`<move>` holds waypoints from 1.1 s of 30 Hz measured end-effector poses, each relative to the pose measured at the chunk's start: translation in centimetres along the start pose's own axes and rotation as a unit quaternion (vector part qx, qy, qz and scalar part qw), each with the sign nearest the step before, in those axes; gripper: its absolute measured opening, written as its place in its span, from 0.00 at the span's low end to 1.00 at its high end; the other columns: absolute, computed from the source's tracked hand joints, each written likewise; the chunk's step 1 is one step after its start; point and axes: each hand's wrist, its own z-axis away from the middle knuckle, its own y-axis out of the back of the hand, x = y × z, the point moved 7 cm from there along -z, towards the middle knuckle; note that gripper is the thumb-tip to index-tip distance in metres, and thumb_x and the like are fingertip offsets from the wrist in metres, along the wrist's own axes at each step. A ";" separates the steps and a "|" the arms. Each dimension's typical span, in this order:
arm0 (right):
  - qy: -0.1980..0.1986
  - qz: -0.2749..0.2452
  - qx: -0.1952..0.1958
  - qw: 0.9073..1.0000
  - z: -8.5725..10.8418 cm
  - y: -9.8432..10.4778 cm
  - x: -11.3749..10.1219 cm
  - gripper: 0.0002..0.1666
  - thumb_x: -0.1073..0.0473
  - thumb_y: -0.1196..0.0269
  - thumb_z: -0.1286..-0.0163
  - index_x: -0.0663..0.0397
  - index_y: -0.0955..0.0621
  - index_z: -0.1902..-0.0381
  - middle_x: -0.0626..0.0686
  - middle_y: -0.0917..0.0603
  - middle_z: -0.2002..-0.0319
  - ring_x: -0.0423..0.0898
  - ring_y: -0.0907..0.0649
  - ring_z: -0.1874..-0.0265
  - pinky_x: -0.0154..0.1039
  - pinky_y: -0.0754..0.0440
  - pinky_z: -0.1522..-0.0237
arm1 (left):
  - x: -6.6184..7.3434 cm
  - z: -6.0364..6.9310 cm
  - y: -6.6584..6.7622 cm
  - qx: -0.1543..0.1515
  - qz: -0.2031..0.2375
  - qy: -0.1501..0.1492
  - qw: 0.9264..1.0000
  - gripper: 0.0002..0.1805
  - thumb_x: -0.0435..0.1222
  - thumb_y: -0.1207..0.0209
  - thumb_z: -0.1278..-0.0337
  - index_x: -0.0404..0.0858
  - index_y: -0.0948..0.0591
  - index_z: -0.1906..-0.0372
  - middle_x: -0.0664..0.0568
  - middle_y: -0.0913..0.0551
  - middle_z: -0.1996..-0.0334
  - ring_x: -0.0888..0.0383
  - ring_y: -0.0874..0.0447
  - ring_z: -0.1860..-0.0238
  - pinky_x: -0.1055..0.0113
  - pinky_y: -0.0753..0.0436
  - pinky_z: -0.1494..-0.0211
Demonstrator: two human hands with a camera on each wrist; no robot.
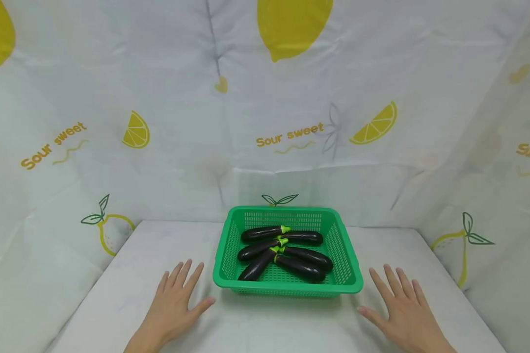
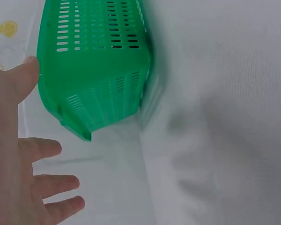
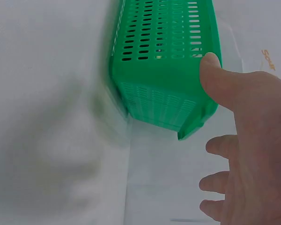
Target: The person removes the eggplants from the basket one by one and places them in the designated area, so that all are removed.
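Observation:
Several dark purple eggplants [image 1: 300,267] with green stems lie in a green plastic basket [image 1: 287,288] at the middle of the table. My left hand [image 1: 172,304] is spread over the table at the basket's left, palm down and holding nothing. On the other side, my right hand [image 1: 404,309] is also spread, its thumb toward the basket and nothing in its grasp. In the head view both hands stand apart from the basket. The left wrist view shows the basket's slotted wall [image 2: 93,70] beyond the left thumb; the right wrist view shows the same basket [image 3: 159,70] beyond the right thumb.
A white cloth covers the table [image 1: 247,323]. Behind and at both sides hangs a white curtain [image 1: 181,162] printed with lemons and lettering. The basket stands close to the back curtain.

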 end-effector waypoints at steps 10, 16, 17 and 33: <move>0.016 0.000 0.025 1.000 -0.4 2.4 -1.2 0.57 0.27 0.39 0.33 0.57 0.41 0.21 0.74 0.45 0.24 0.72 0.53 0.24 0.63 0.76 0.28 | 0.9 -1.1 0.4 0.030 0.057 -0.006 0.998 0.38 0.59 0.42 0.32 0.41 0.29 0.27 0.41 0.27 0.31 0.39 0.32 0.30 0.39 0.29 0.37; 0.033 -0.024 0.050 0.998 -1.0 3.6 -2.5 0.55 0.29 0.38 0.33 0.55 0.39 0.21 0.72 0.43 0.24 0.72 0.48 0.25 0.64 0.67 0.26 | 1.4 -1.4 0.5 0.058 0.102 0.005 0.993 0.33 0.54 0.40 0.31 0.40 0.26 0.29 0.43 0.24 0.35 0.42 0.26 0.35 0.42 0.24 0.40; 0.039 -0.027 0.056 0.997 -1.2 3.8 -2.8 0.54 0.30 0.37 0.33 0.55 0.38 0.21 0.72 0.43 0.24 0.72 0.47 0.25 0.65 0.65 0.26 | 1.4 -1.5 0.4 0.058 0.109 0.010 0.992 0.32 0.54 0.40 0.31 0.40 0.26 0.30 0.44 0.24 0.36 0.43 0.25 0.36 0.42 0.23 0.41; 0.106 -0.042 0.085 0.990 -3.9 5.7 -7.2 0.45 0.35 0.38 0.29 0.55 0.32 0.25 0.67 0.31 0.30 0.67 0.35 0.30 0.66 0.38 0.33 | 1.7 -3.8 -2.6 0.040 0.329 0.079 0.940 0.27 0.46 0.37 0.31 0.43 0.25 0.31 0.51 0.24 0.39 0.54 0.22 0.42 0.59 0.17 0.47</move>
